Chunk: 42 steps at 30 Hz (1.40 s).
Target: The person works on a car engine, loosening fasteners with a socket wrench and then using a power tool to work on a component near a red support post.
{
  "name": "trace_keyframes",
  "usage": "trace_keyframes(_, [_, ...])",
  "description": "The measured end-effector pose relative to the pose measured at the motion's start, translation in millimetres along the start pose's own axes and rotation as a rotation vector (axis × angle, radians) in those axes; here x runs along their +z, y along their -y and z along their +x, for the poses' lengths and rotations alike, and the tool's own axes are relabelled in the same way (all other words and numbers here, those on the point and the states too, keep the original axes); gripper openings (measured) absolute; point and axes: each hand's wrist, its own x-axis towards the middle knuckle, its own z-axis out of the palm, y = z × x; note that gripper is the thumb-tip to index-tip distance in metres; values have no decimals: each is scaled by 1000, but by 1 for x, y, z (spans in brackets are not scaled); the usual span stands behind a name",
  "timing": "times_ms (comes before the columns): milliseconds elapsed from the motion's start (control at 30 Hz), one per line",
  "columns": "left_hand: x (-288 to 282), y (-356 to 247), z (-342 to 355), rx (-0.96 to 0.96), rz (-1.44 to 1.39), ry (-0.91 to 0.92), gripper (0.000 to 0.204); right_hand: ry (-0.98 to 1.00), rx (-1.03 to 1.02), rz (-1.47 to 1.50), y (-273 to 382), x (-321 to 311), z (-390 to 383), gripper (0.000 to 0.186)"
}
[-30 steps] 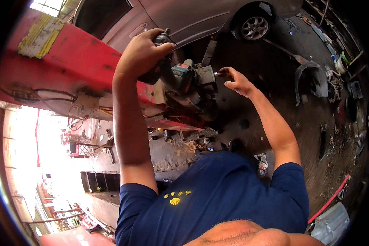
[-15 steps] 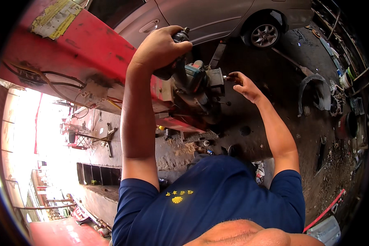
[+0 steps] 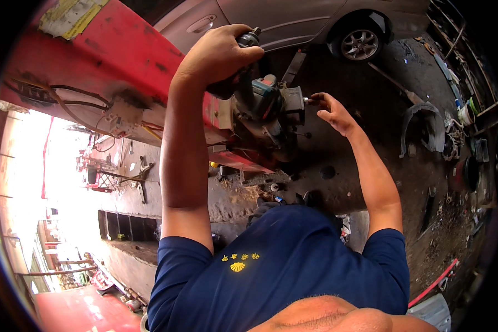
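My left hand (image 3: 218, 52) is wrapped round the top of a dark cylindrical part (image 3: 249, 39) with a metal tip. Its lower portion is partly hidden by my hand and forearm. Just below and to the right, a teal and black tool body (image 3: 263, 98) sits against a grey, box-shaped metal piece (image 3: 293, 102). Whether these are joined to the part in my left hand, I cannot tell. At the box's right side, my right hand (image 3: 335, 114) has its fingers closed on the end of a small shiny metal pin (image 3: 306, 100).
A red lift post (image 3: 133, 50) with hoses runs along the left. Behind the work stands a silver car (image 3: 276, 22). A curved grey liner (image 3: 423, 130) lies on the dirty floor at right, near assorted scrap. A dark rectangular opening (image 3: 128, 226) is at lower left.
The view has shifted slightly. Both hands keep nearly the same places, the left on the dark cylindrical part and the right at the small metal pin.
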Motion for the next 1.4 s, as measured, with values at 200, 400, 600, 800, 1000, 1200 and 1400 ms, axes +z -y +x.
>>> trace_keyframes(200, [-2,11,-6,-51,13,25,63,17,-37,-50,-6,6,8,66])
trace_keyframes(400, [-3,-11,-2,-76,204,-5,72,13,-53,-4,-20,-15,5,68])
trace_keyframes(600, [-15,-13,-20,-140,142,72,63,68,-65,-35,-31,-15,9,83])
trace_keyframes(800, [-3,-2,-10,-60,121,29,58,45,-45,-8,-31,-18,10,75])
trace_keyframes(1000, [-5,4,-9,-75,129,24,57,69,-44,-8,-25,-10,14,73])
trace_keyframes(1200, [-5,4,-11,-66,99,36,52,88,-47,-11,-24,-15,14,72])
trace_keyframes(1400, [-1,5,-7,-71,120,26,49,89,-24,2,-23,-19,15,68])
